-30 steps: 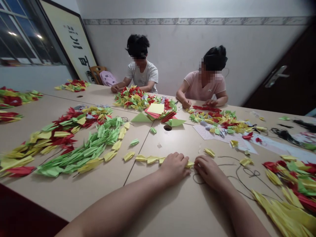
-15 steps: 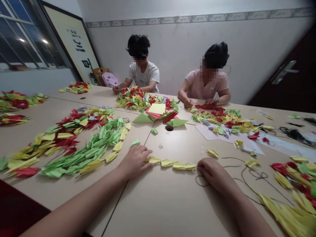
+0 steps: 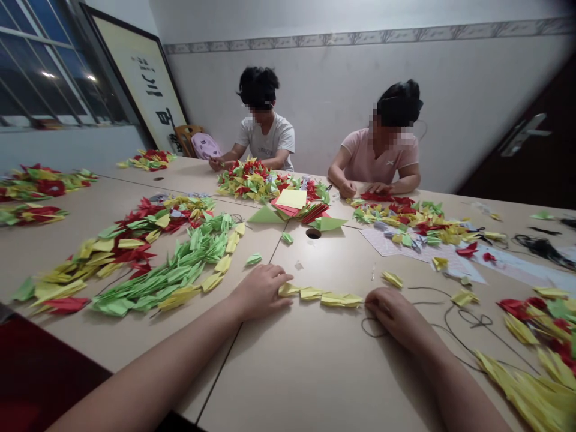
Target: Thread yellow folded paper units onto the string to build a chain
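A short row of yellow folded-paper pieces [image 3: 339,299], which look like folded cranes, lies strung in a line between my hands. My left hand [image 3: 263,292] rests palm down at the row's left end, its fingers closed over the leftmost piece. At the other end my right hand [image 3: 396,309] is closed, thumb and finger pinched on the thread just past the last piece. A loop of dark string [image 3: 372,329] shows under the right hand. One loose green folded piece [image 3: 254,259] sits just beyond my left hand.
Green folded strands [image 3: 166,276] lie to the left, beside mixed red and yellow ones. Stacked paper squares [image 3: 291,198] stand mid-table near a cable hole [image 3: 313,234]. Yellow strands [image 3: 526,384] and tangled string lie at right. Two people sit opposite, hands at the table.
My left hand has slid slightly right, toward my right hand, and the yellow pieces sit a little closer together. The whole view has shifted slightly.
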Tool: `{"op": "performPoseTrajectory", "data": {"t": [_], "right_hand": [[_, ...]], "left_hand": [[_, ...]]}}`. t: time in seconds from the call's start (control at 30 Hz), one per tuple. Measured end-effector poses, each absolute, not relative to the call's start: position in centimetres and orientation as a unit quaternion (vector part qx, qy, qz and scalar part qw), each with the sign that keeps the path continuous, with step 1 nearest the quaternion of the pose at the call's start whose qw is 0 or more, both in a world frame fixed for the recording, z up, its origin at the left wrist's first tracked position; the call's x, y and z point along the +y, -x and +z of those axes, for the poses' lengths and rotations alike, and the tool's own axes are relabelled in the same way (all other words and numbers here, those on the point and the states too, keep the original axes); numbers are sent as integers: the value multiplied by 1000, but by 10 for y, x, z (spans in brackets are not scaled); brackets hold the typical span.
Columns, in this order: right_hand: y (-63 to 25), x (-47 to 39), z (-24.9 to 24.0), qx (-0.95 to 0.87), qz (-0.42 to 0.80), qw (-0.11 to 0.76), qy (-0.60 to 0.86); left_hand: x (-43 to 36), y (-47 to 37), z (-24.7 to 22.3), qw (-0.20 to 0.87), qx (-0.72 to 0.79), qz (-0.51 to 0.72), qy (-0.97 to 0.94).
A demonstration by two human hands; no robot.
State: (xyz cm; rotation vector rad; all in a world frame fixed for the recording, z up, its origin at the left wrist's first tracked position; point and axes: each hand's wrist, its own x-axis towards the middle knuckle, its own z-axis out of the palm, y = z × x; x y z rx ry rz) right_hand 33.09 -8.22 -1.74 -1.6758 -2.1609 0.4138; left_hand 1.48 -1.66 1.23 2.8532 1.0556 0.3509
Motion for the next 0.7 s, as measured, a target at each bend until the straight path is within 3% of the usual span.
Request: {"op": "performPoseTrajectory", "data": {"t": [0.7], "right_hand": [[-330, -82, -15, -767, 148, 197, 592]], "left_hand": [[-26, -68, 9, 42, 343, 146, -927]]}}
